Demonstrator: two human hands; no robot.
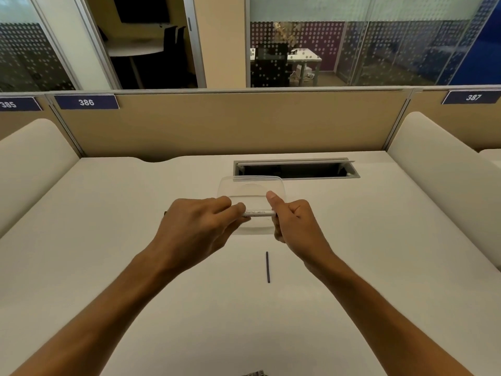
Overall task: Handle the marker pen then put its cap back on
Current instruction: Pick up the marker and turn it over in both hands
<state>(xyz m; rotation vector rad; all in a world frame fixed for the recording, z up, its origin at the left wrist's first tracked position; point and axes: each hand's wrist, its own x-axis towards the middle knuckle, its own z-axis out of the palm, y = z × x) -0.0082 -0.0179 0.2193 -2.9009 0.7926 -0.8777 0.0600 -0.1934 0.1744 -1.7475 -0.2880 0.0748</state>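
A white marker pen (258, 213) lies level between my two hands, above the white desk (379, 267). My left hand (198, 226) grips its left part, and a dark tip pokes out past the knuckles at the far left. My right hand (294, 221) is closed around its right end, thumb pointing up. The cap is hidden inside one of the fists; I cannot tell which. A thin dark stick (267, 267) lies on the desk below the hands.
A clear plastic container (252, 185) stands just behind the hands. Behind it a cable slot (296, 169) is cut into the desk. Beige partition panels close off the back and padded dividers stand at both sides. Something dark peeks in at the bottom edge (254, 373).
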